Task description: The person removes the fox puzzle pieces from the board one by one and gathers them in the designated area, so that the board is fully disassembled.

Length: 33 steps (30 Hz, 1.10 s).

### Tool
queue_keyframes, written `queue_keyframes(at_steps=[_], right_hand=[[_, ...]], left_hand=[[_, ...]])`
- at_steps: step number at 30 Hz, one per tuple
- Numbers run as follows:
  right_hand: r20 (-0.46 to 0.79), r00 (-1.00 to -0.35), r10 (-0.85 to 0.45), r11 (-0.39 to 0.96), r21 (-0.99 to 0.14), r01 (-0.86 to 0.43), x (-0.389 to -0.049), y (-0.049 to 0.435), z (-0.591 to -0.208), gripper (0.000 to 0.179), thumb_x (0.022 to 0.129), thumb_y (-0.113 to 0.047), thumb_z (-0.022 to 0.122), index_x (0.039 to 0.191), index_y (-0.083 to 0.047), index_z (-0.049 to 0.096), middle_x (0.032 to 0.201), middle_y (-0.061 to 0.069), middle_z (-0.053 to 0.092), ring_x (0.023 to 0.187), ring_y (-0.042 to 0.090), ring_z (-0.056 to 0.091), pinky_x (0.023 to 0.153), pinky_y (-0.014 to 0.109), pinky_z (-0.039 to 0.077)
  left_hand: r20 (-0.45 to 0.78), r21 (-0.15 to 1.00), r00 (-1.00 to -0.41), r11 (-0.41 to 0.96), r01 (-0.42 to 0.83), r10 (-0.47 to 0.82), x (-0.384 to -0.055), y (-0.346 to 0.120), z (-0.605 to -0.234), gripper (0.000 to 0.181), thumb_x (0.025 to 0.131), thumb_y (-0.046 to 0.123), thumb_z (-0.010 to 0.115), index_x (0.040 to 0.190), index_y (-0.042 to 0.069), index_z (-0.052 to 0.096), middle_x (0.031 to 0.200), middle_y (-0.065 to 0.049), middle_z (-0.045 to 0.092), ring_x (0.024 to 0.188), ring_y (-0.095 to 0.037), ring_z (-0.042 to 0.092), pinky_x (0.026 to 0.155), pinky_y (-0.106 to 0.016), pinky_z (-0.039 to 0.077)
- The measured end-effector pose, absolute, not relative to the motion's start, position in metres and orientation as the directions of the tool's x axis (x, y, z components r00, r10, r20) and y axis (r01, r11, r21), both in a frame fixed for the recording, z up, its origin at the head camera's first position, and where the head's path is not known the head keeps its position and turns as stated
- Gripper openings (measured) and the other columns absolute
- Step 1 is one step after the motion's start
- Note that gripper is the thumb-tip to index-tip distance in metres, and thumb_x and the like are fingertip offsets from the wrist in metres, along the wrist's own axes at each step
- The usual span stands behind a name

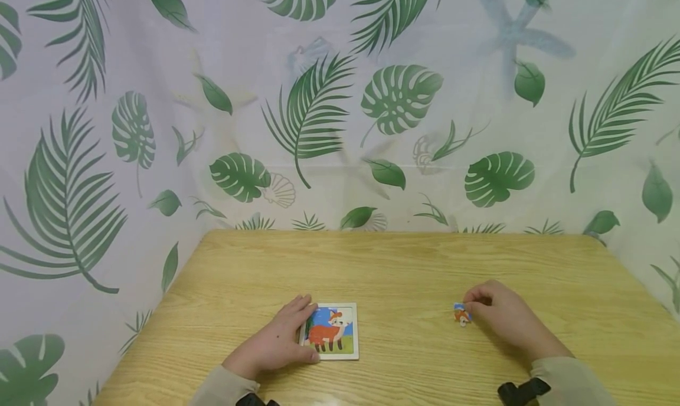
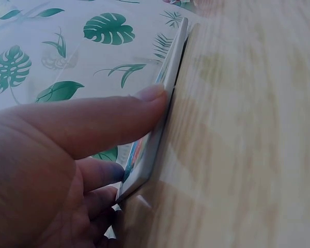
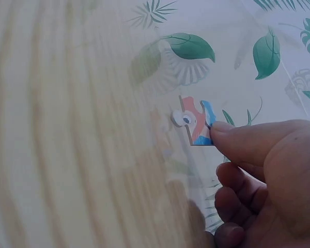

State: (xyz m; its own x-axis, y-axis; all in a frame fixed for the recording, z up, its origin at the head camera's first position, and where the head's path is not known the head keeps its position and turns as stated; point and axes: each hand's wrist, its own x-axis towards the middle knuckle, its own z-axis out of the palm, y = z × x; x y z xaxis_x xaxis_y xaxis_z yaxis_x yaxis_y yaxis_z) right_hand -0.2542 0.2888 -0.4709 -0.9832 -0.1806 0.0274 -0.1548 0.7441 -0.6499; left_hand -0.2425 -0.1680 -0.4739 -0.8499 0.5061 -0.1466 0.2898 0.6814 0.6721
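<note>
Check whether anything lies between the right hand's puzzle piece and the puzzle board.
Nothing visible does: only tabletop lies between the puzzle piece and the puzzle board. The left hand holds its left side, off that path.

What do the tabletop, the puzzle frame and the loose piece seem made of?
Tabletop: wood or laminate, glossy; grain and reflections show. Puzzle frame: perhaps painted wood or board; smooth, pale rim. Loose piece: perhaps wood or card, printed; thin, coloured face.

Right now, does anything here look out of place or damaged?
Just the loose puzzle piece in your right hand: it's apart from the framed fox puzzle your left hand holds. I see no damage or spill.
</note>
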Motion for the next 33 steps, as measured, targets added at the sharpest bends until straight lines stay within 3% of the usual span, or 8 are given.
queue_keyframes(at_steps=[6,16,33], right_hand=[[0.024,-0.979,-0.201,0.74,-0.651,-0.169,-0.2574,0.2906,-0.4733,0.012,0.1,-0.024,0.065,0.099,-0.015,0.073,0.107,0.006,0.059,0.093,0.02,0.051,0.077,0.039,0.045],[0.02,-0.961,-0.275,0.769,-0.596,-0.232,-0.258,0.2863,-0.4774,0.012,0.099,-0.018,0.066,0.088,-0.019,0.07,0.098,0.002,0.057,0.087,0.018,0.05,0.075,0.038,0.045],[0.017,-0.967,-0.255,0.796,-0.563,-0.22,-0.2553,0.284,-0.4759,0.008,0.098,-0.021,0.068,0.09,-0.02,0.068,0.095,0.0,0.054,0.082,0.016,0.049,0.075,0.039,0.046]], left_hand=[[-0.143,0.673,-0.853,0.681,0.288,0.502,-0.2409,-0.1675,-0.4714,0.099,0.08,0.041,0.084,0.159,0.007,0.034,0.167,-0.013,0.018,0.154,-0.034,0.007,0.117,-0.064,0.017],[-0.139,0.668,-0.855,0.684,0.292,0.501,-0.2408,-0.1679,-0.4716,0.099,0.08,0.043,0.083,0.159,0.008,0.034,0.167,-0.012,0.017,0.154,-0.033,0.007,0.117,-0.064,0.017],[-0.132,0.661,-0.859,0.689,0.296,0.495,-0.2391,-0.1678,-0.4721,0.1,0.08,0.044,0.083,0.159,0.007,0.034,0.167,-0.012,0.018,0.154,-0.034,0.007,0.118,-0.063,0.016]])
